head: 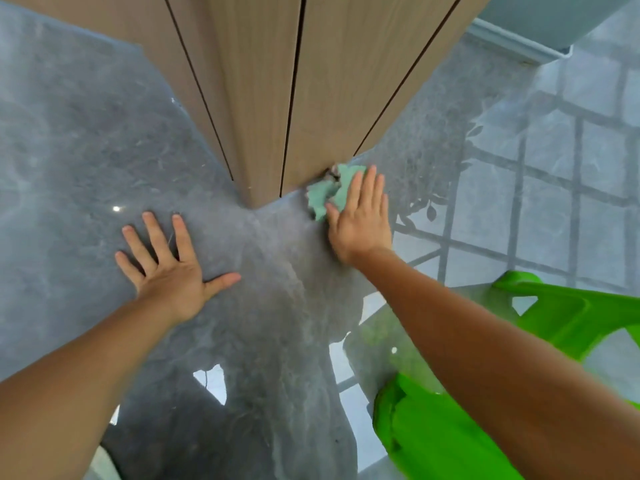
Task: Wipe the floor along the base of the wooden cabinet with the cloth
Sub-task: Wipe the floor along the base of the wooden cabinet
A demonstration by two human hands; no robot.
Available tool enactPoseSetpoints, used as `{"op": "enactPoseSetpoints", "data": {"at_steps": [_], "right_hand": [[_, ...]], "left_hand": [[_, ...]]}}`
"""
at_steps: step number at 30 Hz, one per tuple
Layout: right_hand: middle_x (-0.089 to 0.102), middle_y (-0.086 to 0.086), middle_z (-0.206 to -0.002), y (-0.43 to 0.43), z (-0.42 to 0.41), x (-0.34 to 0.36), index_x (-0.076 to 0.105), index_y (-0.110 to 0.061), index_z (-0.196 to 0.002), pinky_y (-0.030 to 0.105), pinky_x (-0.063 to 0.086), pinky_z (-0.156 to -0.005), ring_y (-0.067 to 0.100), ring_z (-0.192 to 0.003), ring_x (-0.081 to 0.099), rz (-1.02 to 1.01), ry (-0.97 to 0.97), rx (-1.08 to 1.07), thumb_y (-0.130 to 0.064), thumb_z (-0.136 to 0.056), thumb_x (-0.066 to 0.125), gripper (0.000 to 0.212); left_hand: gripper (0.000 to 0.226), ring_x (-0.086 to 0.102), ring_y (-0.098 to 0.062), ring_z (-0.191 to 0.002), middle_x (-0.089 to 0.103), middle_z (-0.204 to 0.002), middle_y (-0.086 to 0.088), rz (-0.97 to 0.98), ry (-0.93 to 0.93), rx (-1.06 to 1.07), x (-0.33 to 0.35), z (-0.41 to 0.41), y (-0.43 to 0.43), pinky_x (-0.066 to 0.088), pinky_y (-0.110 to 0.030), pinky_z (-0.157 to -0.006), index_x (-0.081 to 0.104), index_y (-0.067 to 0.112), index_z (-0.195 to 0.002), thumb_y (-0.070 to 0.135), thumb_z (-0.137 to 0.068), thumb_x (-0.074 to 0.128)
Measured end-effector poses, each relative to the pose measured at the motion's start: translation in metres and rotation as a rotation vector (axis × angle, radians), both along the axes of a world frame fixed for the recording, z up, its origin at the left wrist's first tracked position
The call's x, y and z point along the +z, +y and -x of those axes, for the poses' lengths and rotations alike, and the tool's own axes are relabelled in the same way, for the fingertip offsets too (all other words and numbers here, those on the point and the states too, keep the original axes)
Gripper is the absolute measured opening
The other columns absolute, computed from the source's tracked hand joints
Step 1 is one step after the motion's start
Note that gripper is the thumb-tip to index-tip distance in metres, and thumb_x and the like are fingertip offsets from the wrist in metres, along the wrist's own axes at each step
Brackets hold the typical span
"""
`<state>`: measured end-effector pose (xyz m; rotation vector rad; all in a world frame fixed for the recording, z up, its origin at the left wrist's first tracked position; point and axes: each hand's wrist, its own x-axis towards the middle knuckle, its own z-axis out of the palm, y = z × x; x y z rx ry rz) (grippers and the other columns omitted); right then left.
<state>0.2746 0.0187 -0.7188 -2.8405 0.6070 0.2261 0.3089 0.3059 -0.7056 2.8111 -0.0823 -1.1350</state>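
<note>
A crumpled green cloth (327, 192) lies on the glossy grey floor (86, 150), pushed against the base of the wooden cabinet (277, 98) just right of its corner. My right hand (362, 220) lies flat on the cloth's right part, fingers straight and pointing at the cabinet. My left hand (169, 261) rests flat on the bare floor left of the corner, fingers spread, holding nothing.
A bright green plastic object (450, 427) sits on the floor at lower right, under my right forearm. A pale wall with a skirting edge (519, 43) runs at upper right. The floor reflects a window grid on the right.
</note>
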Motion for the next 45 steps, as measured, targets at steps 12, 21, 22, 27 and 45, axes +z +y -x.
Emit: {"op": "enactPoseSetpoints", "data": {"at_steps": [12,21,22,27,45], "right_hand": [[-0.010,0.037,-0.156,0.095,-0.014,0.013,-0.006,0.016,-0.145,0.053,-0.001,-0.121,0.050,-0.145,-0.011,-0.163,0.074,-0.094,-0.046,-0.095,0.040,0.092],[-0.004,0.035,-0.158,0.148,0.023,0.015,0.006,0.009,-0.150,0.050,0.000,-0.122,0.047,-0.147,-0.007,-0.058,0.093,0.425,-0.037,-0.103,0.032,0.071],[0.001,0.036,-0.157,0.148,0.022,0.013,0.012,0.010,-0.149,0.052,0.004,-0.122,0.049,-0.147,-0.003,-0.054,0.079,0.443,-0.032,-0.103,0.035,0.067],[0.032,0.030,-0.152,0.148,0.026,0.000,0.034,0.008,-0.143,0.054,0.027,-0.116,0.044,-0.143,0.024,-0.051,-0.123,0.580,-0.001,-0.087,0.061,0.063],[0.004,0.016,-0.164,0.282,-0.300,0.004,0.012,0.001,-0.152,0.042,0.000,-0.123,0.031,-0.151,-0.002,-0.026,0.024,0.464,-0.035,-0.098,0.036,0.069]], "left_hand": [[0.138,-0.034,-0.046,-0.144,-0.045,-0.154,-0.015,0.014,-0.078,0.002,-0.008,0.004,0.001,-0.016,-0.065,-0.113,-0.048,0.025,-0.139,0.101,-0.040,0.011],[0.126,0.011,-0.052,-0.146,0.006,-0.166,-0.019,0.081,-0.391,-0.173,-0.011,0.003,0.046,0.012,-0.065,-0.115,0.016,0.022,-0.158,0.098,-0.058,0.029],[0.120,0.018,-0.053,-0.144,0.014,-0.165,-0.018,0.068,-0.436,-0.135,-0.010,-0.003,0.064,0.016,-0.065,-0.113,0.026,0.023,-0.156,0.097,-0.061,0.028],[0.080,0.001,-0.051,-0.150,0.006,-0.168,-0.012,-0.038,-0.535,0.300,-0.024,-0.024,0.122,0.003,-0.074,-0.113,0.017,0.046,-0.154,0.082,-0.082,0.020],[0.075,0.007,-0.048,-0.150,0.013,-0.167,-0.011,-0.015,-0.705,0.291,-0.038,-0.021,0.126,0.003,-0.069,-0.115,0.029,0.045,-0.153,0.074,-0.084,0.035]]}}
